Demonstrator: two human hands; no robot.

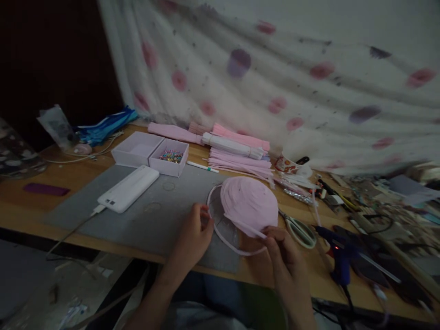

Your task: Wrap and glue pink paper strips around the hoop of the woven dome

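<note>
A pale pink dome of coiled, overlapping strips, shaped like a small hat, sits at the right edge of the grey mat. From it a thin pink strip curves out in a wide loop on the left and front. My left hand has its thumb and fingers pinched together at the loop's left side. At the dome's lower right edge, my right hand pinches a pink strip where it meets the coil; its fingertips partly cover that spot. Scissors with pale handles lie just right of the dome.
Behind lie bundles of pink strips and a white box of beads. A white power bank with a cable rests on the grey mat. At right are a blue glue gun, a paper cup and cluttered tools.
</note>
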